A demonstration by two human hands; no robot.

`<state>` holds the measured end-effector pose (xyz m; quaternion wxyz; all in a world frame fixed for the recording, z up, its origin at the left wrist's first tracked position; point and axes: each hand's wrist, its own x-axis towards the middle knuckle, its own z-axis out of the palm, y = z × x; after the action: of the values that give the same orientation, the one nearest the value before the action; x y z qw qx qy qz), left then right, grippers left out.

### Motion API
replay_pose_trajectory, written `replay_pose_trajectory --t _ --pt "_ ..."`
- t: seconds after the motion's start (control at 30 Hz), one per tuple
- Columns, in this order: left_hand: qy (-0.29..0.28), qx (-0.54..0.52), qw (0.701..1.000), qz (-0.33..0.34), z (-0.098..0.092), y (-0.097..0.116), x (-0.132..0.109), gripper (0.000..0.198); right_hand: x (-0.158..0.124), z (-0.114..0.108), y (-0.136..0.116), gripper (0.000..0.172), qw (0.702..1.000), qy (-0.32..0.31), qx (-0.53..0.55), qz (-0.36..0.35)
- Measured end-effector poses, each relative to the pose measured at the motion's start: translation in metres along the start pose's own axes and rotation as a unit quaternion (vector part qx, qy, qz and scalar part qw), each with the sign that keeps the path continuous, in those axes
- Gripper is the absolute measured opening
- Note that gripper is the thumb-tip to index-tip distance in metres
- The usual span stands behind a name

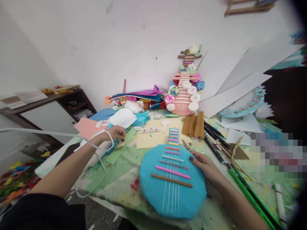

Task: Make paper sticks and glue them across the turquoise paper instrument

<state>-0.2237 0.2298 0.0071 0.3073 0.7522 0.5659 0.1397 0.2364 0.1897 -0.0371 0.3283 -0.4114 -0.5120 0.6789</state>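
A round blue paper instrument (172, 198) with a short neck, coloured bars and white strings lies at the table's front edge. My right hand (201, 163) grips its upper right rim, thumb on top. Just beyond that thumb are small scissors (187, 146), their handles partly hidden. My left hand (116, 132) is raised over the left of the table with its fingers curled together; whatever is between them is too small to name. A white cable (103, 159) loops around the left wrist.
Behind stands a pink paper guitar (183, 102) with paper flowers. White sticks (148, 130) lie on a yellow sheet (144, 140), beside folded brown paper (193, 125). A green-edged tool (251, 195) and black pens (213, 147) are on the right. A cabinet (48, 111) stands left.
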Motion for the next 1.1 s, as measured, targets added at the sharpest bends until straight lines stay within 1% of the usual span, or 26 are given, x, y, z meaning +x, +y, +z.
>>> replay_pose_trajectory --t 0.1,0.2,0.3,0.37,0.47,0.53,0.63,0.73,0.77,0.83,0.93,1.03,1.1 --pt "0.029 -0.079 0.996 0.001 -0.004 -0.005 -0.008 0.013 0.006 -0.006 0.001 0.047 0.999 0.043 -0.004 -0.022" --pt "0.074 -0.168 0.983 0.003 -0.004 -0.01 -0.011 0.015 0.008 -0.007 0.004 0.047 0.998 0.056 -0.002 -0.025" --pt "0.132 -0.251 0.959 0.009 -0.004 -0.01 -0.011 0.02 0.01 -0.006 0.005 0.048 0.998 0.051 -0.008 -0.021" --pt "0.168 -0.316 0.933 0.031 -0.006 -0.004 -0.011 0.024 0.01 -0.006 0.006 0.049 0.999 0.046 -0.016 -0.021" --pt "0.212 -0.415 0.88 0.094 -0.012 0.013 -0.01 0.031 0.013 -0.007 0.007 0.049 0.998 0.047 -0.018 -0.022" --pt "0.242 -0.458 0.846 0.127 -0.015 0.026 -0.009 0.031 0.014 -0.008 0.008 0.048 0.998 0.051 -0.017 -0.026" --pt "0.278 -0.516 0.797 0.147 -0.018 0.042 -0.004 0.027 0.015 -0.008 0.009 0.049 0.998 0.054 -0.016 -0.028" --pt "0.29 -0.579 0.744 0.164 -0.017 0.052 0.005 0.023 0.014 -0.006 0.007 0.052 0.998 0.049 -0.025 -0.024" --pt "0.288 -0.593 0.732 0.172 -0.016 0.056 0.01 0.022 0.014 -0.006 0.007 0.053 0.998 0.047 -0.03 -0.023" --pt "0.282 -0.606 0.721 0.184 -0.013 0.066 0.02 0.019 0.014 -0.005 0.006 0.053 0.998 0.045 -0.036 -0.021" --pt "0.277 -0.614 0.714 0.19 -0.011 0.088 0.037 0.014 0.014 -0.004 0.006 0.052 0.998 0.049 -0.036 -0.025" --pt "0.316 -0.624 0.677 0.23 -0.015 0.113 0.054 0.009 0.014 -0.001 0.005 0.05 0.997 0.066 -0.032 -0.036" --pt "0.341 -0.629 0.652 0.252 -0.022 0.127 0.066 0.011 0.014 0.001 0.004 0.049 0.995 0.09 -0.025 -0.044"
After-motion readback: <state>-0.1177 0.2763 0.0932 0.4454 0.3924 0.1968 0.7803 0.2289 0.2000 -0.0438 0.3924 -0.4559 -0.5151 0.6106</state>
